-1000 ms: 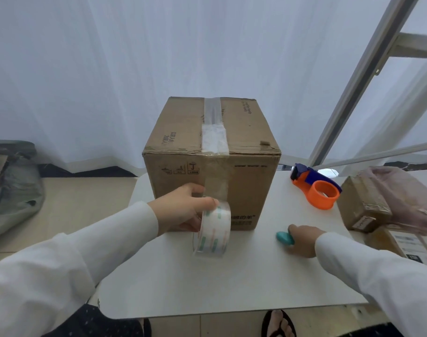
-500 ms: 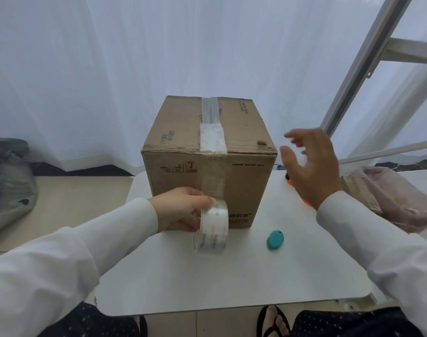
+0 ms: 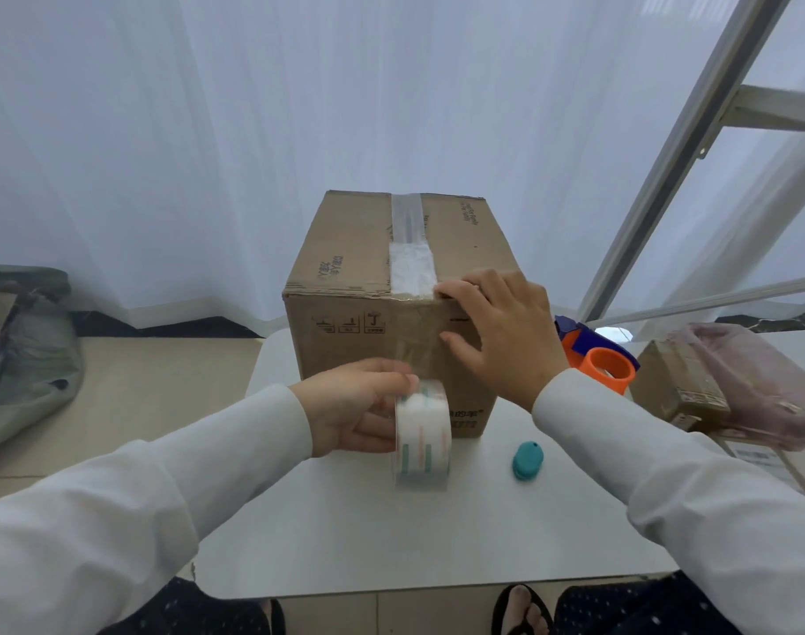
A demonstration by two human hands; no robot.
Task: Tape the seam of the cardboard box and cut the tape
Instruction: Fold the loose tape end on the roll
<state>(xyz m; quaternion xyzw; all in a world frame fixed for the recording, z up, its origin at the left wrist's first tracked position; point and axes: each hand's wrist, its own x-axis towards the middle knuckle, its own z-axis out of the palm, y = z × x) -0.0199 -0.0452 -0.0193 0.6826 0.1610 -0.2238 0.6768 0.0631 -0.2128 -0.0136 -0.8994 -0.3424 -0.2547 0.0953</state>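
Note:
A brown cardboard box [image 3: 345, 249] stands on the white table [image 3: 391, 533]. A strip of clear tape [image 3: 410, 249] runs along its top seam and down the front face to a clear tape roll [image 3: 422, 433]. My left hand [image 3: 355, 405] grips that roll low in front of the box. My right hand [image 3: 501, 327] lies flat with spread fingers on the box's upper front right edge, beside the tape. A small teal cutter [image 3: 527, 460] lies on the table to the right of the roll, untouched.
An orange and blue tape dispenser [image 3: 597, 359] sits right of the box. Further right are a small cardboard parcel [image 3: 680, 382] and a pink bag [image 3: 758, 378]. A grey bag [image 3: 20, 350] lies on the floor at left. White curtains hang behind.
My right hand let go of the teal cutter on the table, rose, and came to rest on the box's front top edge. The left hand kept holding the roll.

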